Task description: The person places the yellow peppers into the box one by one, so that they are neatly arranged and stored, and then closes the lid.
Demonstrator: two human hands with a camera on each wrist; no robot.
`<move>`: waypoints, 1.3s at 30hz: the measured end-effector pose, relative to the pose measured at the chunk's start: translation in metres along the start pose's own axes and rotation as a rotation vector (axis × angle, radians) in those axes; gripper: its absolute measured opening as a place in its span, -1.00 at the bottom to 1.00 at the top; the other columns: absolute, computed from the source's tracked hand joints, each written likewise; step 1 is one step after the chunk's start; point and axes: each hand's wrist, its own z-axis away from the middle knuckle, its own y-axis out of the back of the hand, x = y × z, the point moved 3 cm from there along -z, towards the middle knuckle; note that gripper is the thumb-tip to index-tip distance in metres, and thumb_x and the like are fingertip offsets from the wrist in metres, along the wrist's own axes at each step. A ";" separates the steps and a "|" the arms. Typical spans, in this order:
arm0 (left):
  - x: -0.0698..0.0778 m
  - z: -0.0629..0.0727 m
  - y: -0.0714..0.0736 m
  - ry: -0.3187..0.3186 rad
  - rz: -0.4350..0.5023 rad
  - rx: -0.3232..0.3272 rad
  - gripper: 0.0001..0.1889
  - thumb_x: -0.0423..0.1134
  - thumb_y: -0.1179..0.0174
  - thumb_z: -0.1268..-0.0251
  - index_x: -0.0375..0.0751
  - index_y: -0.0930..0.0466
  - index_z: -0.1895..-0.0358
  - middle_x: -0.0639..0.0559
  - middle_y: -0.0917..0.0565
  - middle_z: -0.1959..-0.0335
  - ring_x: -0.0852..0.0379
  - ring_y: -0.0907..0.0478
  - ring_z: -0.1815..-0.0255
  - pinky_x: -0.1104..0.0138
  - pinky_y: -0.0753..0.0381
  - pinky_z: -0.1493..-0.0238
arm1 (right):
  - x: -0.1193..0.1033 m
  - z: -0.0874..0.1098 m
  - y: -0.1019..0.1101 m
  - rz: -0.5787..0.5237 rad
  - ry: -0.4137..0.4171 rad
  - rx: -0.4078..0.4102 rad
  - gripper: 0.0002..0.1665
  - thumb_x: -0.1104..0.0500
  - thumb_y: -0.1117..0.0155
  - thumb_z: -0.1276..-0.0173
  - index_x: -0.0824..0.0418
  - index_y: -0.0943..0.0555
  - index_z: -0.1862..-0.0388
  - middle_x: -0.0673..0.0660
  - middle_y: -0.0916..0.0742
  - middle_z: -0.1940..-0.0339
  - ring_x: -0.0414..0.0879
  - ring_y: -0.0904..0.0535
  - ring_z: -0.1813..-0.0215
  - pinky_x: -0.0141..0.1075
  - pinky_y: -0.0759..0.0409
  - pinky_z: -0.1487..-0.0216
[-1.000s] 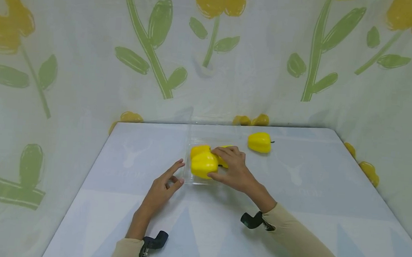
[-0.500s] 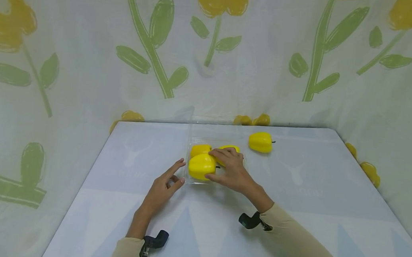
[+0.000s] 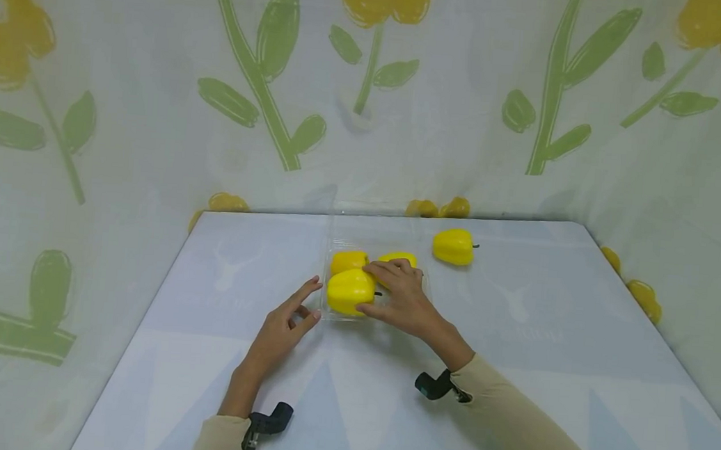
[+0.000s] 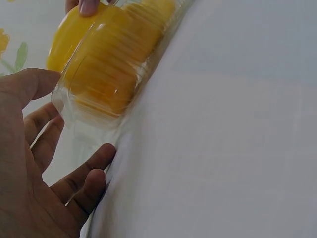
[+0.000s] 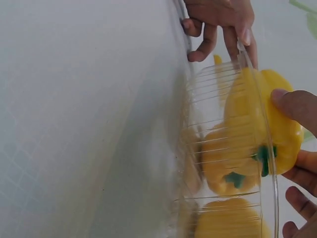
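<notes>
On the smooth, pale tabletop (image 3: 187,366) in the head view, the right hand (image 3: 407,299) pinches a glossy, lobed front pepper (image 3: 348,292) at the near left of an open clear plastic box (image 3: 343,319), partly covering the right-hand pepper (image 3: 398,258); the rear-left pepper (image 3: 348,260) is half hidden too. Outside lies a lone pepper (image 3: 453,247). In the left wrist view, the left hand (image 4: 47,168), fingers loosely spread, touches the rim by its thumb; ribbed plastic blurs the yellow shapes. In the right wrist view, green stems (image 5: 235,179) show through ribs; the lowest pepper is cut off.
</notes>
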 end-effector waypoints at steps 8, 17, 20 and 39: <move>0.000 0.000 -0.001 0.006 -0.008 0.004 -0.42 -0.02 -0.14 -0.50 0.28 -0.25 -0.53 0.39 -0.23 -0.52 0.19 -0.55 0.14 0.32 -0.53 0.28 | 0.002 -0.002 -0.006 0.089 -0.030 -0.039 -0.13 -0.24 -0.57 -0.07 0.13 -0.59 -0.30 0.08 -0.62 -0.28 0.03 -0.34 -0.25 0.01 -0.19 -0.04; 0.003 0.002 -0.001 0.020 -0.003 0.000 -0.41 -0.04 -0.15 -0.50 0.32 -0.24 -0.53 0.39 -0.23 -0.52 0.18 -0.56 0.12 0.32 -0.54 0.28 | 0.002 -0.005 -0.007 0.120 -0.072 -0.094 -0.12 -0.27 -0.58 -0.04 0.09 -0.60 -0.29 0.05 -0.62 -0.29 0.02 -0.34 -0.26 -0.01 -0.20 -0.05; 0.003 0.002 -0.001 0.012 -0.003 0.003 -0.40 -0.05 -0.16 -0.49 0.33 -0.24 -0.53 0.37 -0.23 -0.52 0.18 -0.56 0.13 0.32 -0.53 0.28 | 0.002 -0.007 -0.006 0.118 -0.077 -0.111 -0.13 -0.27 -0.58 -0.05 0.08 -0.60 -0.29 0.05 -0.62 -0.29 0.02 -0.34 -0.26 0.00 -0.20 -0.06; 0.002 0.001 0.000 -0.010 0.001 0.001 -0.39 -0.08 -0.17 -0.49 0.22 -0.24 -0.54 0.34 -0.24 -0.52 0.18 -0.56 0.14 0.34 -0.52 0.33 | 0.006 -0.004 -0.006 0.147 -0.054 -0.131 -0.16 -0.32 -0.47 -0.14 0.08 -0.60 -0.31 0.03 -0.63 -0.27 -0.01 -0.36 -0.24 -0.04 -0.21 0.00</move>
